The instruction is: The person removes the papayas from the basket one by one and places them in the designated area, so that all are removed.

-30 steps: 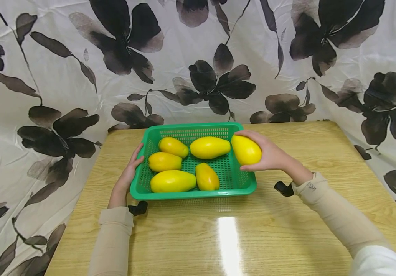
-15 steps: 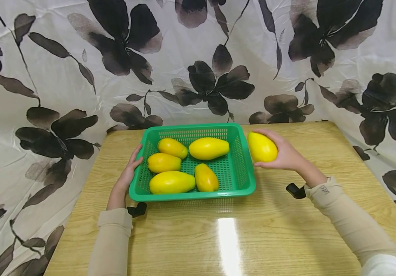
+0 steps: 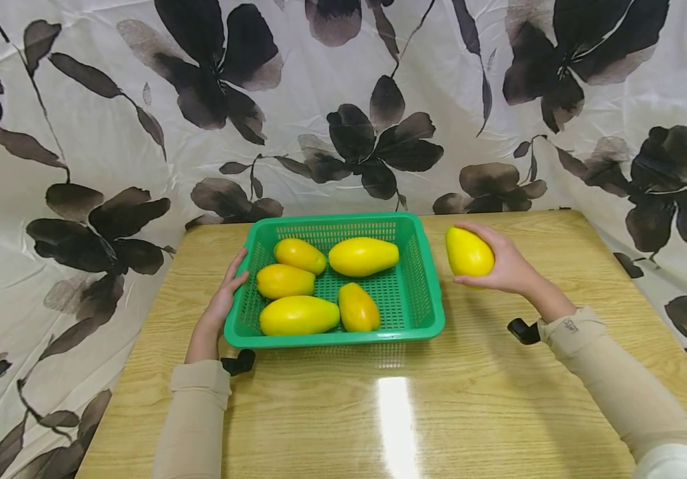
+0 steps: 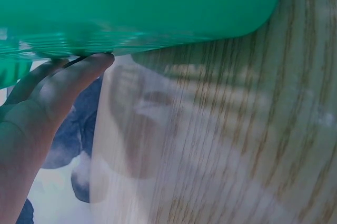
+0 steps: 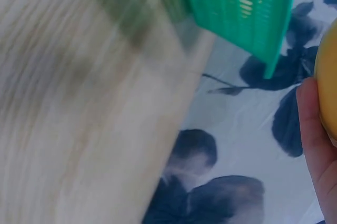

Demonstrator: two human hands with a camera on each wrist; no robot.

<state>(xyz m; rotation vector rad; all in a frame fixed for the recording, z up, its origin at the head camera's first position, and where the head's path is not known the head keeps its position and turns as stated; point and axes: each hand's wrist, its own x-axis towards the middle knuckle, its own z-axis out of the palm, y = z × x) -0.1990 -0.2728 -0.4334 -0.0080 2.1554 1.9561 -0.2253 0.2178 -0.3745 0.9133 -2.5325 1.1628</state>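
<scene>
My right hand (image 3: 505, 266) grips a yellow papaya (image 3: 468, 253), thumb on the near side and fingers on the far side. It is held above the table, to the right of the green plastic basket (image 3: 334, 342) and apart from it. In the right wrist view only an edge of the papaya (image 5: 329, 81) and part of the hand show. Several more yellow papayas (image 3: 364, 257) lie in the basket. My left hand (image 3: 222, 303) rests against the basket's left side; in the left wrist view its extended fingers (image 4: 79, 79) touch the basket's wall.
The basket stands on a light wood table (image 3: 319, 412) toward its back edge. Behind and beside the table hangs a white cloth (image 3: 295, 80) with dark flowers. A black wrist camera (image 3: 524, 330) juts out below the right wrist, another (image 3: 238, 362) by the left.
My right hand has carried the papaya from over the basket's right end out past the rim to the right. The left hand and the basket have stayed in place.
</scene>
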